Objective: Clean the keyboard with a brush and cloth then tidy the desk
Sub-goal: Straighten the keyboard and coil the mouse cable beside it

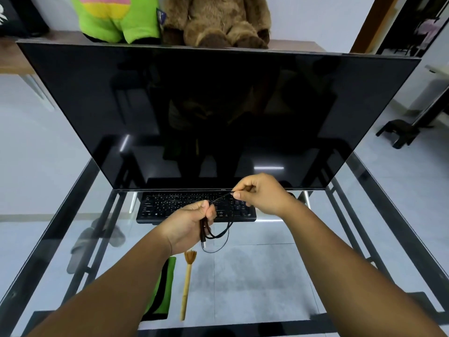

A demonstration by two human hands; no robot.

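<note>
At the centre of the frame, I am gripping a gathered bundle of black USB cable (220, 233) in my left hand (192, 223), fingers curled tight around the strands, the loops and the metal plug dangling just below my fist. My right hand (261, 194), slightly higher and to the right, is pinching a single run of the same cable between thumb and forefinger, the other fingers folded in, so the cord is stretching taut between my two hands. Directly behind them, the black keyboard (170, 207) is lying on the glass desk (279, 276), tucked against the lower edge of the large dark monitor (194, 105) that is filling the upper half of the frame. In the lower centre, just right of my left forearm, the bamboo-handled brush (187, 278) is lying on the glass with its brown bristles pointing toward the keyboard. Beside it, partly hidden under that forearm, the green and black cloth (161, 293) is resting folded. Through the glass at the left, grey slippers (82, 244) are showing on the floor. Along the top edge, a green plush toy (116, 18) and a brown teddy bear (218, 20) are sitting on a shelf behind the monitor.
</note>
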